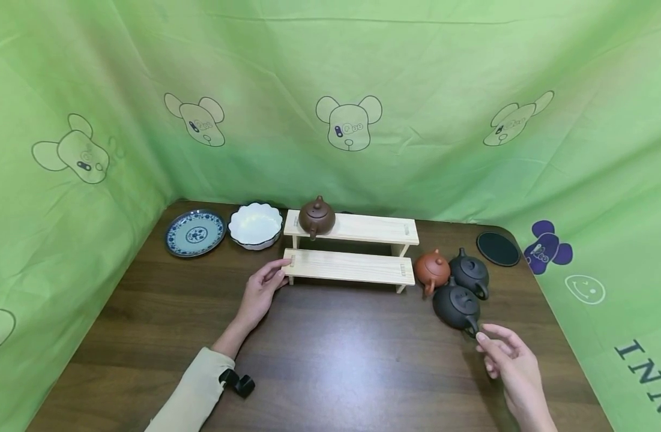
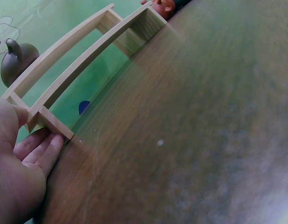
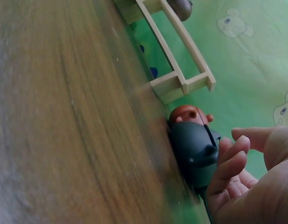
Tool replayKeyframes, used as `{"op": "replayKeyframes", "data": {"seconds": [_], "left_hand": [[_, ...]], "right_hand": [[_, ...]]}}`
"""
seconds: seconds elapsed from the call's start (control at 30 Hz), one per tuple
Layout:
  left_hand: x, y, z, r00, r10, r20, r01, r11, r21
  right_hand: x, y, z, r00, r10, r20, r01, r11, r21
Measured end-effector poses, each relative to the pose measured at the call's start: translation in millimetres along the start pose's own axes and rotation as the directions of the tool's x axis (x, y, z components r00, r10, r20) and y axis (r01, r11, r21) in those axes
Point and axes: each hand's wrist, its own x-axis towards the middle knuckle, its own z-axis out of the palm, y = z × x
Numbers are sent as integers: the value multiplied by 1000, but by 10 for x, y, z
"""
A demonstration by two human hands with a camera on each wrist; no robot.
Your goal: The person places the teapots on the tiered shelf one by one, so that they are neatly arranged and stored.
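My left hand (image 1: 261, 292) grips the left end of the lower tier of a pale wooden stand (image 1: 346, 266). In the left wrist view its thumb and fingers (image 2: 51, 149) lie about the corner and leg there. Beside the handle of the nearer black teapot (image 1: 455, 306) is my right hand (image 1: 511, 363), thumb and index finger apart. The right wrist view shows a gap between its thumb and bent fingers. A second black teapot (image 1: 469, 273) and a reddish-brown teapot (image 1: 432, 270) stand close behind. On the upper tier (image 1: 368, 228) sits a dark brown teapot (image 1: 317, 217), near its left end.
Left of the stand are a white scalloped dish (image 1: 256, 224) and a blue-patterned plate (image 1: 196, 233). A dark oval mat or tray (image 1: 498, 249) lies at the back right corner. Green cloth (image 1: 265, 72) hangs around the brown wooden table (image 1: 335, 372).
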Motion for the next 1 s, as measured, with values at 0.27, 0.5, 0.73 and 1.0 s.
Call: {"op": "replayKeyframes", "data": {"seconds": [0.27,0.5,0.73,1.0], "left_hand": [[3,-10,2,1000,27,5,-27,1000,-3],[6,-5,1,1000,30,0,-30,1000,4],[10,-10,4,1000,26,-3,-26,1000,12],[13,-1,13,1000,10,-2,-10,1000,1]], "right_hand": [[32,40,-16,999,29,43,-29,1000,-8],[83,89,-10,998,40,52,-41,999,17],[148,151,-40,994,68,87,-68,998,-8],[193,177,-53,989,76,126,-69,996,-54]]}}
